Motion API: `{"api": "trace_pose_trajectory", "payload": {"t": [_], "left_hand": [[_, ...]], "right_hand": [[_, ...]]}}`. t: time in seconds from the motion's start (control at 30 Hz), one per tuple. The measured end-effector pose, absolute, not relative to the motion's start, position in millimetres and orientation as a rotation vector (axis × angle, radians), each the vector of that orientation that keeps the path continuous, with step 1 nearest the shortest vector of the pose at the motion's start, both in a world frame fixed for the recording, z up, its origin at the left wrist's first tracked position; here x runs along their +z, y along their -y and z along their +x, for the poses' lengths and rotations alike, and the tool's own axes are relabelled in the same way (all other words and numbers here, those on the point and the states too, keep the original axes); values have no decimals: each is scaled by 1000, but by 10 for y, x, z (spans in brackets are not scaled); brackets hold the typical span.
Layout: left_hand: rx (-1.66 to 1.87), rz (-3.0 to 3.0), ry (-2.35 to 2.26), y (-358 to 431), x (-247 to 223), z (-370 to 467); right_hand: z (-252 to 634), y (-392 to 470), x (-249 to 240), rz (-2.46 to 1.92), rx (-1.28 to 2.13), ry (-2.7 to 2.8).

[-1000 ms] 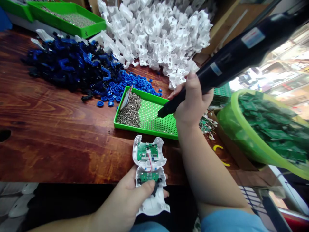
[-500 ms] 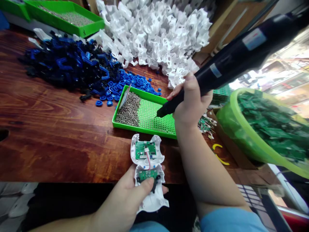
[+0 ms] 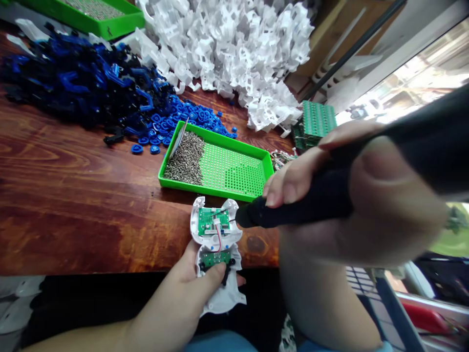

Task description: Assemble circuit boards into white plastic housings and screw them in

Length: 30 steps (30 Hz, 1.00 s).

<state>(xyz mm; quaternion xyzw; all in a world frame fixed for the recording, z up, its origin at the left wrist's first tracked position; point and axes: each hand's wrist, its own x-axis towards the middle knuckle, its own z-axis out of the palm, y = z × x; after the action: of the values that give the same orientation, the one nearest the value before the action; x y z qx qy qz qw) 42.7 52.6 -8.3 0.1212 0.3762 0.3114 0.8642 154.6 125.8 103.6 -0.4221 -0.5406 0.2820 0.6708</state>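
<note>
My left hand (image 3: 200, 286) grips the lower part of an opened white plastic casing (image 3: 223, 298), its thumb pressed on a black piece beside a small green board (image 3: 216, 258). The upper half of the casing carries a larger green circuit board (image 3: 205, 222), and a thin red wire links the two halves. Wrapped around a black electric screwdriver (image 3: 304, 210), my right hand (image 3: 351, 205) is close to the camera and blurred. The screwdriver's tip is at the right edge of the upper half; I cannot tell whether it touches.
Beyond the casing lies a green perforated tray (image 3: 234, 171) with small screws (image 3: 185, 159) at its left end. Blue buttons (image 3: 198, 115), dark blue and black parts (image 3: 84, 83) and white shells (image 3: 227, 54) are heaped behind. Green boards (image 3: 317, 120) are stacked at right.
My right hand has brought the screwdriver from over the tray down and nearer, its tip now beside the casing. My left hand keeps its hold. The view has shifted slightly.
</note>
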Motion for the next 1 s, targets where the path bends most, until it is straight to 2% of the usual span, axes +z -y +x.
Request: {"api": "trace_pose_trajectory", "payload": {"t": [0.17,0.63,1.0], "left_hand": [[654,272,-776,-518,-118,431],[702,289,-736,-476,-124,440],[706,246,-782,-473,-93,454]], "right_hand": [[1568,-1330,933,-874,629,1119],[1714,-1310,827,-791,757,1354],[1710,-1250,667,-733,681,1237]]}}
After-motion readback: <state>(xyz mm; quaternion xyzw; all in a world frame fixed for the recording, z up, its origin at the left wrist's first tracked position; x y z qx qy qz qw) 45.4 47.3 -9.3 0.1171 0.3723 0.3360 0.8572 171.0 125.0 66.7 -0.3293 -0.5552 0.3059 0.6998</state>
